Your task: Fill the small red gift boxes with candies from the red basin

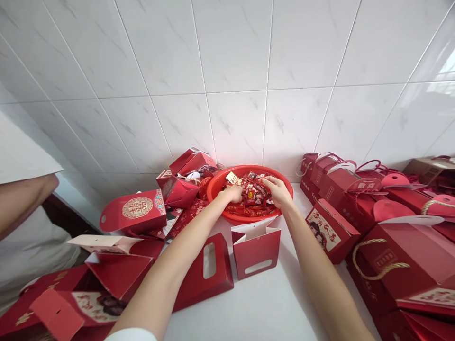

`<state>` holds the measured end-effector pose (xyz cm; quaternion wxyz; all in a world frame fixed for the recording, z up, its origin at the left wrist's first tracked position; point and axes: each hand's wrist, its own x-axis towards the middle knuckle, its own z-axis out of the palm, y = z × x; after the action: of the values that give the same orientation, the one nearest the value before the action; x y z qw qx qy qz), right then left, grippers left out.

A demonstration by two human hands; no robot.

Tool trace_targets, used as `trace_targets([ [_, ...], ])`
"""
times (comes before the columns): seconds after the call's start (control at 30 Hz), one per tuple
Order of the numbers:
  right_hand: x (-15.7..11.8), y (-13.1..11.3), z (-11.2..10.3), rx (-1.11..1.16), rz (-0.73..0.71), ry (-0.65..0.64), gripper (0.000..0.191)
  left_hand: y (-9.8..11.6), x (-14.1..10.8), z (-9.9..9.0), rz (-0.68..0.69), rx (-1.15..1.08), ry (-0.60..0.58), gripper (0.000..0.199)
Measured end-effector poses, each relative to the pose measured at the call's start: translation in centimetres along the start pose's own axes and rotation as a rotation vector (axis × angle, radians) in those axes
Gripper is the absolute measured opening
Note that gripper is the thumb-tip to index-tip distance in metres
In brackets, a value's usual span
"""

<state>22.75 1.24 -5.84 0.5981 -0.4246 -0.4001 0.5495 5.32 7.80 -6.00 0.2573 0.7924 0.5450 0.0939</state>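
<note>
A red plastic basket (pixel 253 220) stands near the tiled wall, filled with small red wrapped packets (pixel 253 195). Over its left part is my left hand (pixel 233 193), fingers curled down among the packets; what they hold, if anything, is hidden. On the right side of the basket, my right hand (pixel 277 190) has its thumb and fingers closed on a red packet (pixel 261 179). An upright red paper box (pixel 256 251) with an open top and an oval cut-out stands just in front of the basket.
Red gift boxes (pixel 142 210) are heaped on the left, and another red box (pixel 213 270) lies beneath my left forearm. Rows of red boxes with rope handles (pixel 391 255) fill the right. A person's arm (pixel 24 201) shows at the far left.
</note>
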Motion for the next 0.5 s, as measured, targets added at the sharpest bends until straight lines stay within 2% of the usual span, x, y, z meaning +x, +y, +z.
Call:
trace_targets([
  [0.13,0.3,0.0,0.1,0.000,0.031,0.087,0.016,0.4,0.6,-0.8,-0.084,0.197,-0.046,0.047],
  [0.27,0.5,0.0,0.1,0.011,0.021,0.133,0.011,1.0,0.6,-1.0,-0.099,0.312,-0.134,0.043],
  [0.5,0.5,0.2,-0.1,-0.008,-0.003,0.115,0.010,1.4,0.7,-0.4,-0.016,0.377,-0.236,0.026],
])
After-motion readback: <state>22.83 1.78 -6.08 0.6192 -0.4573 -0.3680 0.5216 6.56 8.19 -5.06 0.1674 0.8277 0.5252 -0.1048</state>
